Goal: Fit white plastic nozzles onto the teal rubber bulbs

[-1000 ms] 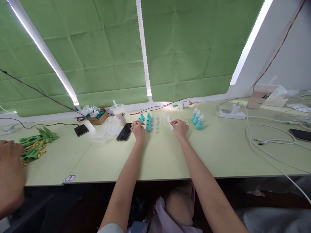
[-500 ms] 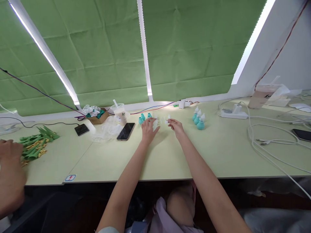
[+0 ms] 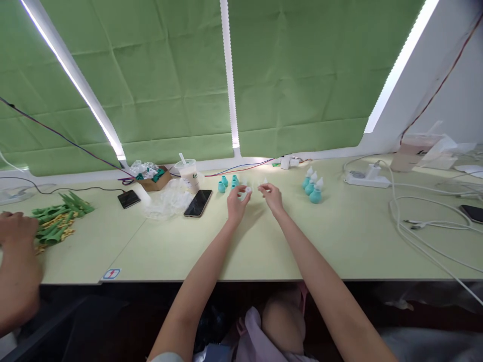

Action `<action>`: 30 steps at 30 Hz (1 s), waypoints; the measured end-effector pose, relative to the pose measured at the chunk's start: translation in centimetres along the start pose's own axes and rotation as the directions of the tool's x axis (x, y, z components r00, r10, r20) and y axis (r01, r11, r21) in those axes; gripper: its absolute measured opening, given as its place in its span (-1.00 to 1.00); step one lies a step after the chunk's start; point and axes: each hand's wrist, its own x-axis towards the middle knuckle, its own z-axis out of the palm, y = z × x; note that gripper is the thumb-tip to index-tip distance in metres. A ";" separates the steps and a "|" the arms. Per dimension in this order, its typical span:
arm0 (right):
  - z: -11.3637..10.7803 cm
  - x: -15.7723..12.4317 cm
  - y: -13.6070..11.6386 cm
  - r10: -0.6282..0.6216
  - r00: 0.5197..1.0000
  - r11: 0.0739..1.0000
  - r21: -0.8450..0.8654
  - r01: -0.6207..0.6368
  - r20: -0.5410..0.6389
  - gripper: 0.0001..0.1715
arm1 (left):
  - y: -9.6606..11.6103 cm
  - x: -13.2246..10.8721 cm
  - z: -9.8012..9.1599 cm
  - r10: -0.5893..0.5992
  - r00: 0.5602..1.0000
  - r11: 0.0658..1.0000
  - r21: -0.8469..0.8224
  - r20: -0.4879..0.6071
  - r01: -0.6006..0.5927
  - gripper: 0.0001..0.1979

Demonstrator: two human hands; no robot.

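My left hand (image 3: 237,203) is closed in a pinch on a small white round piece (image 3: 248,190) above the table. Close beside it, my right hand (image 3: 272,197) has thumb and forefinger pressed together; what they hold is too small to make out. Just behind its fingertips shows a white pointed tip (image 3: 265,181). Several small teal bulbs (image 3: 221,187) with open necks stand behind and left of my left hand. Away to the right stands a row of three teal bulbs (image 3: 315,196) topped with white pointed tips.
A phone (image 3: 198,203), a drink cup (image 3: 189,176), clear plastic wrap (image 3: 169,200) and a cardboard box (image 3: 154,180) lie to the left. Green and yellow pieces (image 3: 56,221) sit near another person's hand (image 3: 17,241). At right are a power strip (image 3: 368,178) and white cables (image 3: 426,203).
My left hand has moved right, off the teal bulbs, and now pinches the white round piece. My right hand stays nearly in place. The view has shifted slightly.
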 end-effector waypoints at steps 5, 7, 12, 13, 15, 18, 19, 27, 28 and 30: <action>-0.6 1.9 0.7 -0.304 0.951 0.714 -0.677 0.181 -0.066 -0.83 | -1.7 1.1 -1.2 -0.044 0.989 0.995 0.077 -0.141 0.055 -0.84; 0.0 2.7 1.0 -0.300 0.953 0.586 -0.782 0.211 0.033 -0.84 | -2.4 1.3 -1.6 -0.024 0.983 0.991 0.124 -0.184 0.048 -0.85; 1.9 3.9 0.9 -0.264 0.951 0.351 -0.903 0.249 0.160 -0.84 | -3.6 1.3 -1.9 0.050 0.979 0.981 0.195 -0.195 -0.011 -0.86; 2.1 4.1 0.8 -0.252 0.954 0.324 -0.915 0.240 0.162 -0.84 | -3.8 1.3 -1.9 0.068 0.979 0.979 0.201 -0.194 -0.029 -0.85; 2.4 4.3 0.8 -0.219 0.963 0.308 -0.926 0.220 0.156 -0.86 | -4.0 1.2 -1.7 0.104 0.977 0.976 0.210 -0.188 -0.064 -0.84; 2.6 4.5 0.8 -0.195 0.970 0.370 -0.905 0.212 0.147 -0.88 | -4.2 1.2 -1.6 0.146 0.976 0.966 0.235 -0.163 -0.106 -0.83; 2.6 4.5 0.6 -0.199 0.970 0.399 -0.892 0.212 0.141 -0.88 | -4.2 1.2 -1.5 0.155 0.976 0.963 0.242 -0.154 -0.115 -0.83; 0.2 1.5 -1.8 -0.204 0.976 0.968 -0.136 0.213 0.076 -0.75 | -2.1 0.7 -0.6 0.197 0.980 0.963 0.193 -0.033 -0.187 -0.83; -0.2 0.8 -2.0 -0.229 0.970 0.970 -0.059 0.235 0.082 -0.75 | -1.8 0.5 -0.5 0.206 0.978 0.963 0.181 -0.012 -0.201 -0.82; -0.8 -0.3 -2.1 -0.280 0.957 0.960 0.042 0.278 0.073 -0.76 | -1.2 0.3 -0.3 0.225 0.974 0.961 0.161 0.019 -0.225 -0.82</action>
